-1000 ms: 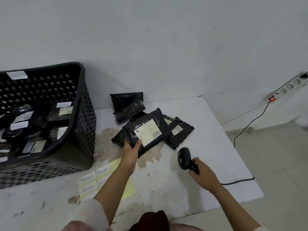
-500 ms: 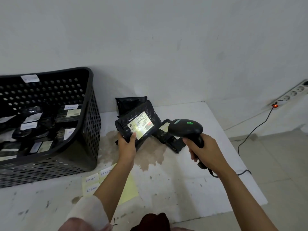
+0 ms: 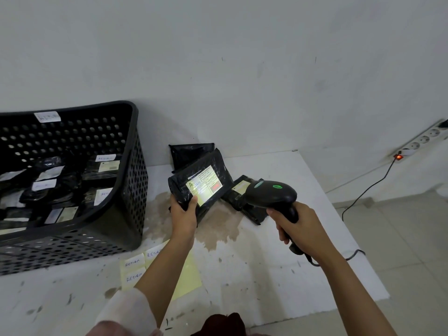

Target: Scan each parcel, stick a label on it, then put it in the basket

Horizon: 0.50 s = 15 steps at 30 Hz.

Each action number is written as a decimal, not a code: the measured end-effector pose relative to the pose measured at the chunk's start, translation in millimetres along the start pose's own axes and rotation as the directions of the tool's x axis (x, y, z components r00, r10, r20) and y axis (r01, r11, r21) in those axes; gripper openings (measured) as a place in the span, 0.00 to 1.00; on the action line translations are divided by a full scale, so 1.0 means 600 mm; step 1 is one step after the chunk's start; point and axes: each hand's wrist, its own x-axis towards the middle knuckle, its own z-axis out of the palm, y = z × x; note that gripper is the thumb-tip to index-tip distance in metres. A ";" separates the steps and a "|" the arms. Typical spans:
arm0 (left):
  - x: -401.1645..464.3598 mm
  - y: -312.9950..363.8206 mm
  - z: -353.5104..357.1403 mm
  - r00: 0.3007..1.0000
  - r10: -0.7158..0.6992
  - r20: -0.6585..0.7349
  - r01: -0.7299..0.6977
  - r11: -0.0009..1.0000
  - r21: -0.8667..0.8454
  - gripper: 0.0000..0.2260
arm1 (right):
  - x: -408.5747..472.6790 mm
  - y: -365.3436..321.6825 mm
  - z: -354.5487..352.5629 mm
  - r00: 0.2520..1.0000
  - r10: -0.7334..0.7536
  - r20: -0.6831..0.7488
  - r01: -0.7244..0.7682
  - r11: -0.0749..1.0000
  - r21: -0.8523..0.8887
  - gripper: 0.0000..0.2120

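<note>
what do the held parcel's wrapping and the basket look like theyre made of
Black parcel in the left hand: likely thin glossy plastic film, given its wrinkles and sheen; its label looks like paper. Black perforated basket: apparently rigid moulded plastic, matte, with regular round holes and a smooth rolled rim.

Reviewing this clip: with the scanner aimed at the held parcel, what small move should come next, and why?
Probably set the scanner down on the table to free the right hand. Its light already falls on the shipping label of the parcel that the left hand grips, and that parcel shows no RETURN sticker, while the sticker sheet lies beside the basket.
</note>
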 end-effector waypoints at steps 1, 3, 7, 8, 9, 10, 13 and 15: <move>0.000 0.000 0.000 1.000 0.001 0.000 -0.001 1.000 -0.002 0.22 | -0.001 0.000 0.000 1.000 0.000 0.001 0.000 1.000 0.005 0.15; 0.000 -0.001 -0.001 1.000 0.002 0.000 -0.002 1.000 -0.005 0.22 | -0.004 -0.001 0.000 1.000 0.003 0.000 -0.003 1.000 0.012 0.15; -0.002 -0.005 -0.002 1.000 -0.004 -0.002 0.004 1.000 0.000 0.22 | -0.008 0.001 0.002 1.000 0.015 0.003 -0.015 1.000 0.005 0.16; -0.002 -0.005 -0.003 1.000 -0.008 0.000 0.008 1.000 0.000 0.22 | -0.009 0.001 0.002 1.000 0.019 0.008 -0.019 1.000 0.005 0.15; -0.003 -0.006 -0.002 1.000 -0.013 0.003 0.013 1.000 0.000 0.22 | -0.009 0.003 0.002 1.000 0.026 0.016 -0.026 1.000 0.009 0.15; -0.004 -0.007 -0.002 1.000 -0.021 0.008 0.021 1.000 -0.001 0.22 | -0.009 0.005 0.004 0.999 0.035 0.025 -0.035 0.999 0.017 0.15; -0.009 -0.012 0.001 0.998 -0.065 0.020 0.065 0.998 0.013 0.20 | -0.006 0.026 0.016 0.997 0.074 0.019 -0.076 0.994 0.081 0.15; -0.013 -0.020 0.001 0.994 -0.108 0.031 0.107 0.994 0.035 0.18 | -0.002 0.055 0.030 0.994 0.113 0.006 -0.113 0.988 0.102 0.11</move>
